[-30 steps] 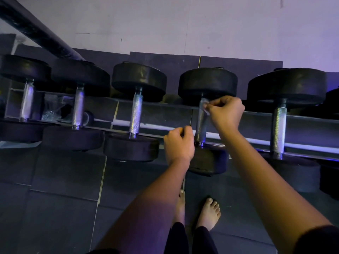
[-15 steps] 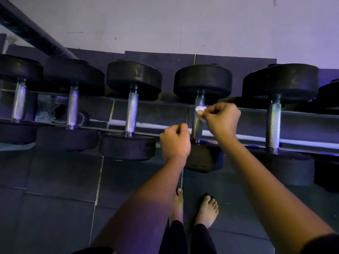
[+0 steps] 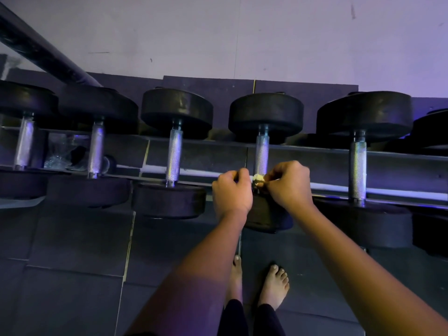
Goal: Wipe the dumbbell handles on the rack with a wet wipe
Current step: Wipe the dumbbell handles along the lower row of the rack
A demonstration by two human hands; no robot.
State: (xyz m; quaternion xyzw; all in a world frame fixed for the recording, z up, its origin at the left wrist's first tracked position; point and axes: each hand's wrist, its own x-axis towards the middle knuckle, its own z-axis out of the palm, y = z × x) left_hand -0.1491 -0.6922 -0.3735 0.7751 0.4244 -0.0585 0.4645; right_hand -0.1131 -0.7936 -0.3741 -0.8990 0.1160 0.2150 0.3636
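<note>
Several black dumbbells with knurled metal handles lie across a dark rack (image 3: pixel 315 151). My right hand (image 3: pixel 289 184) pinches a small crumpled white wet wipe (image 3: pixel 257 178) against the near end of the fourth dumbbell's handle (image 3: pixel 262 151). Just left of that same handle sits my left hand (image 3: pixel 231 190), fingers curled, right beside the wipe. I cannot tell whether it holds the wipe or the handle. The near head of this dumbbell (image 3: pixel 266 217) is partly hidden under both hands.
Neighbouring handles stand to the left (image 3: pixel 174 157) and to the right (image 3: pixel 357 168). A thick dark bar (image 3: pixel 43 54) slants across the upper left. Crumpled plastic (image 3: pixel 63 154) lies behind the rack at left. My bare feet (image 3: pixel 274 284) stand on dark floor mats.
My right hand slid the wipe down the handle from its far end to its near end. My left hand stayed beside the handle's near end, and the two hands now almost meet.
</note>
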